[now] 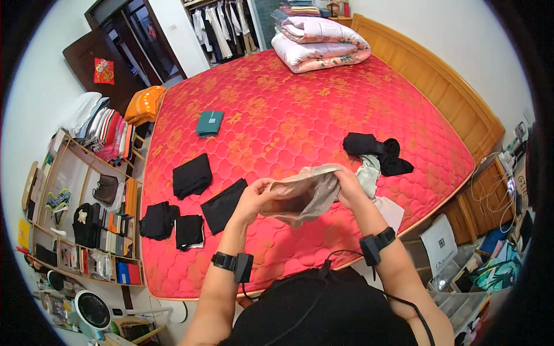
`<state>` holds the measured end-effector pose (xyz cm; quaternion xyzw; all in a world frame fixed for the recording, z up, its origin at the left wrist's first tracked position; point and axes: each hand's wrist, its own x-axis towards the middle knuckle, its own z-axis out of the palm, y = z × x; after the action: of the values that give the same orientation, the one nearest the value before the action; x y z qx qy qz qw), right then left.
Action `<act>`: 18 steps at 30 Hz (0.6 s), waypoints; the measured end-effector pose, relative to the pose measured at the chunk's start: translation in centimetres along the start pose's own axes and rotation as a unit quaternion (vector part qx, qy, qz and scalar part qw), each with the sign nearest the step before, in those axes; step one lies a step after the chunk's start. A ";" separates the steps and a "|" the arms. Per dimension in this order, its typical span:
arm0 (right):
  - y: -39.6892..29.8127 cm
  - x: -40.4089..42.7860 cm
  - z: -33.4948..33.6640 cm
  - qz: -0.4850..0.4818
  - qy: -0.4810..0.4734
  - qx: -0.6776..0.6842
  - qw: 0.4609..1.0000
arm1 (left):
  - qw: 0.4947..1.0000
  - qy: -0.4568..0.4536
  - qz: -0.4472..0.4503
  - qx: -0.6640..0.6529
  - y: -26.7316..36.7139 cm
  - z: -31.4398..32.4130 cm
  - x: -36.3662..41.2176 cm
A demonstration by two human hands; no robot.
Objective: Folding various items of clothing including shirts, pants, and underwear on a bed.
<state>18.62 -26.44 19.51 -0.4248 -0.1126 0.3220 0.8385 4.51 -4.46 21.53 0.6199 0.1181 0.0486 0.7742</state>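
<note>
I hold up a thin, grey-beige cloth item [298,194] above the bed, its open mouth facing me. Whether it is a garment or a bag, I cannot tell. My left hand [255,199] pinches its left edge, and my right hand [347,186] grips the upper right edge. Folded black cloth [224,205] lies just left of my left hand. Past my right hand are crumpled black garments [381,151], a pale green cloth [368,175] and a whitish cloth [390,211], partly behind my forearm.
The red quilted mattress [277,112] bears more folded black garments [192,175] and a dark green packet [210,123]. A folded floral quilt [320,45] sits at the far end. Shelves [86,168] and a fan [93,309] stand left; a wooden headboard [433,82] runs along the right.
</note>
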 end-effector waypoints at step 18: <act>0.2 -3.2 3.7 0.126 -0.089 0.002 0.988 | 0.946 0.003 0.156 0.285 0.3 6.1 -0.7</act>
<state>14.32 -26.01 21.94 -0.4035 -0.1318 0.4618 0.7788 5.28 -10.30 23.13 0.8253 0.0316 0.1351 0.5474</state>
